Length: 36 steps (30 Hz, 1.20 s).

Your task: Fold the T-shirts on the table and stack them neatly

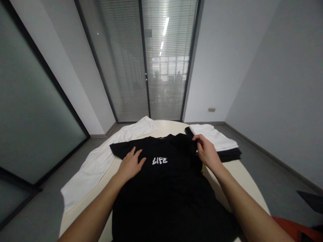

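Observation:
A black T-shirt (161, 191) with white lettering on its chest lies spread over the table, collar at the far side. My left hand (130, 165) rests on the shirt near the left sleeve, palm down with the fingers spread. At the right sleeve, my right hand (207, 153) pinches the black fabric between thumb and fingers. A small yellow patch (202, 168) shows at the shirt's edge below that hand. The shirt's lower part runs out of view at the bottom.
A white garment (93, 168) lies loosely along the table's left edge. Folded white and black clothes (214, 136) are stacked at the back right. The pale table (248, 183) has a rounded edge. Something red (295, 228) shows at lower right, and glass doors stand beyond.

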{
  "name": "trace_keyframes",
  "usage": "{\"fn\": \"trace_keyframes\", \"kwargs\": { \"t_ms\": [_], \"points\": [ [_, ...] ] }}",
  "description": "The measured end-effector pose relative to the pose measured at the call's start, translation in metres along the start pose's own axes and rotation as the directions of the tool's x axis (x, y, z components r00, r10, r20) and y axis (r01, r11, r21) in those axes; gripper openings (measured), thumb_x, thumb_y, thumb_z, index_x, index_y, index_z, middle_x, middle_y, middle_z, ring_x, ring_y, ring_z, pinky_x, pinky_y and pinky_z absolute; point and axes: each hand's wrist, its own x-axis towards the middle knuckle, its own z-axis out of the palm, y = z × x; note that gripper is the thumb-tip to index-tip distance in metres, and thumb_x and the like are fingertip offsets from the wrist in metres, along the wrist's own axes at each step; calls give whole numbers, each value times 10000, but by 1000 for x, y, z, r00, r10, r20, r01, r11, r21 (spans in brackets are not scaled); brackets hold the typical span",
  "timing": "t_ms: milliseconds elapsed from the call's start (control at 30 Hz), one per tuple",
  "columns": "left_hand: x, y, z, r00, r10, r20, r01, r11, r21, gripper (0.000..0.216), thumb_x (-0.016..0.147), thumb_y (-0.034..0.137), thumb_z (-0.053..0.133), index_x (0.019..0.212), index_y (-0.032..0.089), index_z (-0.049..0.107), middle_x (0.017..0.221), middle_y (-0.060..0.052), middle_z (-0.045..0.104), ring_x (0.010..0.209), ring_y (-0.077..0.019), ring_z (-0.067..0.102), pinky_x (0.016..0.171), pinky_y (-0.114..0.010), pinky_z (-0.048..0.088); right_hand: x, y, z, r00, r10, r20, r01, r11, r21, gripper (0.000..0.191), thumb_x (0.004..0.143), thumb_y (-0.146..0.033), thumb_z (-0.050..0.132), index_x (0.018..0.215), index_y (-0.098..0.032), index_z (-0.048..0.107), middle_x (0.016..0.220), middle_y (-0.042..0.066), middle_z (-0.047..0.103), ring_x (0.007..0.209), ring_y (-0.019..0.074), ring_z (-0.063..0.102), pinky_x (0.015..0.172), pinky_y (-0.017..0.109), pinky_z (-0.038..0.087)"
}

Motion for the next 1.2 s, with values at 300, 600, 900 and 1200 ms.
{"fn": "trace_keyframes", "kwargs": {
  "t_ms": [300, 600, 900, 1200],
  "points": [
    [8, -8, -8, 985, -114, -130, 115, 993, 5, 515, 997, 433, 443, 1419, 155, 540, 1541, -165, 442, 1343, -319, 524, 1091, -421, 448, 5, 11, -2, 977, 35, -210, -52, 996, -74, 235, 771, -372, 613, 925, -196, 630, 889, 74, 673, 767, 226, 578, 733, 325, 437],
    [20, -32, -2, 970, -188, -156, 180, 981, -68, 442, 1002, 356, 449, 1385, 165, 559, 1494, -148, 513, 1318, -302, 553, 1071, -437, 469, 5, 10, -9, 982, 85, -167, -94, 995, -44, 357, 925, -428, 481, 1066, -183, 697, 1008, 121, 738, 955, 288, 661, 836, 383, 485],
    [17, -22, -5, 986, -118, -121, 123, 992, 35, 427, 957, 337, 516, 1369, 251, 585, 1514, -75, 499, 1152, -291, 656, 977, -428, 538, 4, 13, -7, 990, -68, -124, 54, 992, -115, 404, 786, -145, 452, 1100, -210, 698, 1157, 92, 702, 1114, 272, 627, 1013, 425, 456],
    [21, -24, -2, 984, -163, -76, 167, 985, 50, 441, 966, 393, 472, 1367, 267, 604, 1596, -74, 386, 1123, -350, 673, 958, -489, 542, 4, 7, -11, 993, -76, -89, 55, 974, -218, 281, 849, -232, 502, 996, -220, 741, 1062, 94, 675, 964, 257, 647, 883, 365, 487]
  ]
}}
